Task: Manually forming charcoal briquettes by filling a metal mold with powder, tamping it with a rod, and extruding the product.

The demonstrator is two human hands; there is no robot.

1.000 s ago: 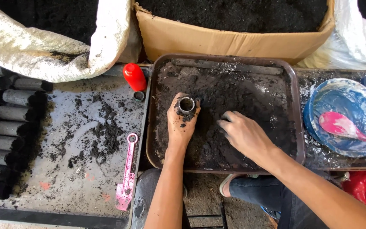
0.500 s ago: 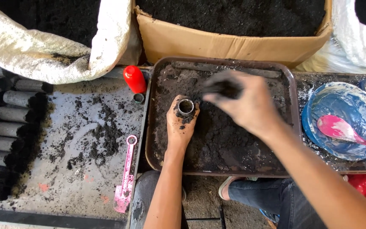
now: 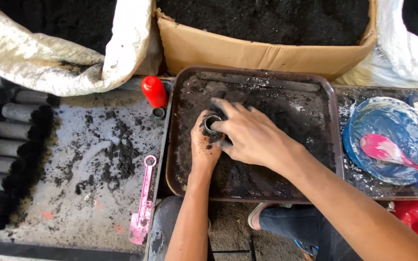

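My left hand (image 3: 202, 145) grips a short metal tube (image 3: 211, 123) that stands upright in a dark tray (image 3: 322, 89) of black powder. My right hand (image 3: 250, 135) rests over the tube's right side, its thumb at the rim and its fingers spread across the powder behind. Both hands are smeared with black dust. Whether the right hand holds any powder is hidden.
A red-capped bottle (image 3: 154, 92) stands left of the tray. A pink flat tool (image 3: 143, 203) lies on the dusty grey board. Dark-tipped grey rods (image 3: 10, 130) are stacked at far left. A cardboard box (image 3: 262, 48) and a white sack (image 3: 44, 63) of black powder sit behind. A blue bowl (image 3: 393, 125) with a pink spoon (image 3: 388, 151) is at right.
My right hand left the powder at the tray's middle, swung up over the tube, and has come down onto the tube's rim. The left hand stayed on the tube.
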